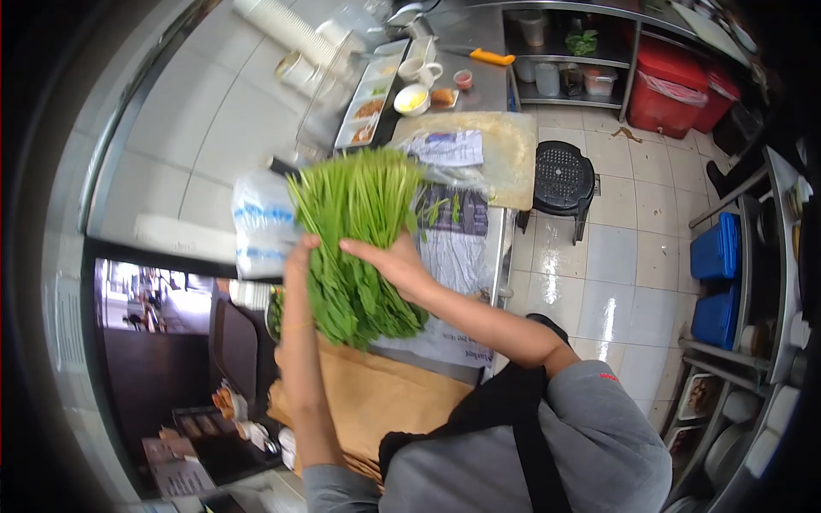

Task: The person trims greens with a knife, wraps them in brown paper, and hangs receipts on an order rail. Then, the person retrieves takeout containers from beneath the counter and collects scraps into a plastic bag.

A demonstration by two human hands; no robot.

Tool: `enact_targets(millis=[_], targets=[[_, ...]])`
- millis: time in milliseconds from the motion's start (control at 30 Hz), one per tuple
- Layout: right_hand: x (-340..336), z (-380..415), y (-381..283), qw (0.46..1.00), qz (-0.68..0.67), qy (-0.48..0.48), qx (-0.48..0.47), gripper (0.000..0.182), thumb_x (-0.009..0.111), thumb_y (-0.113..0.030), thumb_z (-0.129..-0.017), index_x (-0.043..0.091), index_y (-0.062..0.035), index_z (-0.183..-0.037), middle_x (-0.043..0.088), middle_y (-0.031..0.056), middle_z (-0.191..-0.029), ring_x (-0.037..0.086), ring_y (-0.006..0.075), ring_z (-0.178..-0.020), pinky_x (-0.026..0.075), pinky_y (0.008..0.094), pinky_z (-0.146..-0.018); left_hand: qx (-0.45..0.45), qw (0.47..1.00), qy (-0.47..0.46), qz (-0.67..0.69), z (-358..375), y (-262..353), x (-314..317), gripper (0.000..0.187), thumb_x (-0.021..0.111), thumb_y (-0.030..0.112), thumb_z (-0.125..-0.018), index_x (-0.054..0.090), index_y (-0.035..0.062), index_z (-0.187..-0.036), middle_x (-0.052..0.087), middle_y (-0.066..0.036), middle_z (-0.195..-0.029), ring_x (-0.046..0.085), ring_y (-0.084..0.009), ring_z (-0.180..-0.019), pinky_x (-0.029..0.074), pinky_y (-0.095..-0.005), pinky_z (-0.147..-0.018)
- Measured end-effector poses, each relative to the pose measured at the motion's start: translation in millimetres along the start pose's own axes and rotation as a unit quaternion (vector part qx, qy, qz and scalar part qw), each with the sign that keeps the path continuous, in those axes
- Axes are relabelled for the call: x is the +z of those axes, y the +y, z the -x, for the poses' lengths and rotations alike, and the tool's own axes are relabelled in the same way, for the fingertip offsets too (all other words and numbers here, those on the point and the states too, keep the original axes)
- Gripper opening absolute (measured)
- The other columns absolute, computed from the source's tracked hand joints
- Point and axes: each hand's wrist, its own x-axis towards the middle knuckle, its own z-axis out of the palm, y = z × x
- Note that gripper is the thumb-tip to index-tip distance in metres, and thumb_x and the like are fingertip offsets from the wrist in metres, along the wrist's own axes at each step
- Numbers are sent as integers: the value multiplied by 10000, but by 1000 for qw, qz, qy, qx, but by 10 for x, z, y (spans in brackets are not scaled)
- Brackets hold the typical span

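A large bunch of leafy greens (359, 299) hangs between my hands, pale stems up and dark leaves down. My left hand (303, 250) grips its left side, with the thumb in front and the other fingers hidden behind. From the right, my right hand (392, 263) is closed around the bunch, its thumb lying across the stems. Below and behind the greens, newspaper (457, 265) covers the counter, with a few loose green bits on it. Brown paper (385, 398) lies nearer to my body.
A cutting board (513, 162) carries a plastic bag and paper. Farther back are a condiment tray (369, 107), a white bowl (412, 100) and a yellow-handled knife (492, 57). A plastic-wrapped pack (261, 224) stands left. A black stool (564, 179) is on the floor at right.
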Motion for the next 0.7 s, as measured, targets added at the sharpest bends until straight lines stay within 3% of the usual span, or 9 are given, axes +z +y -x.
enact_targets(millis=[133, 200, 267, 300, 333, 367, 467, 533, 700], targets=[[334, 148, -250, 995, -87, -52, 21, 545, 732, -157, -742, 454, 14, -1178, 548, 106, -1118, 536, 190, -1005, 455, 314, -853, -16, 993, -106, 44, 400, 669, 9, 613, 690, 365, -711, 525, 1, -1176, 610, -122, -1066, 608, -211, -916, 512, -331, -788], [501, 349, -500, 981, -147, -117, 57, 392, 706, -103, -757, 518, 20, -1078, 592, 83, -1010, 566, 163, -934, 459, 292, -825, -32, 990, -132, 50, 769, 842, -5, 594, 681, 349, -731, 524, -5, -1181, 608, -126, -1081, 610, -204, -929, 514, -327, -798], [619, 613, -518, 967, -185, -136, 112, 393, 699, -98, -768, 511, 23, -1092, 581, 88, -1050, 561, 160, -953, 459, 283, -825, -33, 994, -105, 17, 1177, 915, 30, 576, 672, 334, -750, 523, -11, -1187, 606, -130, -1095, 612, -197, -941, 516, -322, -808], [672, 751, -510, 960, -202, -142, 131, 394, 695, -96, -774, 507, 24, -1099, 576, 90, -1070, 559, 158, -963, 459, 279, -825, -30, 999, -34, -15, 1410, 927, 121, 587, 680, 348, -740, 531, -19, -1173, 622, -128, -1056, 629, -192, -886, 533, -314, -778], [731, 923, -457, 954, -220, -133, 153, 402, 696, -110, -779, 507, 24, -1107, 571, 91, -1084, 555, 158, -968, 456, 279, -830, -38, 996, -15, -75, 1609, 893, 61, 633, 690, 374, -722, 522, -24, -1185, 616, -134, -1075, 611, -202, -945, 499, -324, -846], [787, 1104, -390, 948, -237, -121, 174, 410, 697, -124, -783, 508, 24, -1115, 567, 93, -1098, 552, 158, -974, 453, 280, -836, -69, 986, -27, -150, 1757, 865, -10, 808, 700, 471, -678, 432, -20, -1261, 532, -148, -1191, 534, -224, -1065, 431, -347, -927], [789, 1638, -128, 921, -248, -117, 276, 458, 699, -178, -793, 503, 23, -1155, 547, 96, -1148, 528, 152, -1010, 430, 283, -874, -93, 964, -2, -251, 2225, 555, -53, 1095, 714, 618, -570, 306, -23, -1359, 409, -156, -1344, 409, -239, -1220, 305, -357, -1036], [690, 1998, 212, 894, -242, -119, 359, 478, 681, -216, -809, 490, 0, -1191, 533, 71, -1171, 504, 148, -1043, 412, 292, -900, -184, 958, -18, -218, 2534, 200, -172, 1023, 717, 544, -614, 303, -21, -1360, 420, -152, -1337, 415, -233, -1216, 303, -345, -1038], [382, 2660, 936, 825, -249, -78, 500, 468, 666, -234, -812, 480, -61, -1206, 530, 40, -1156, 495, 168, -1054, 424, 323, -887, -267, 963, -3, -44, 3075, -1170, -342, 834, 698, 412, -700, 356, -9, -1334, 503, -132, -1256, 505, -221, -1110, 377, -339, -978]])
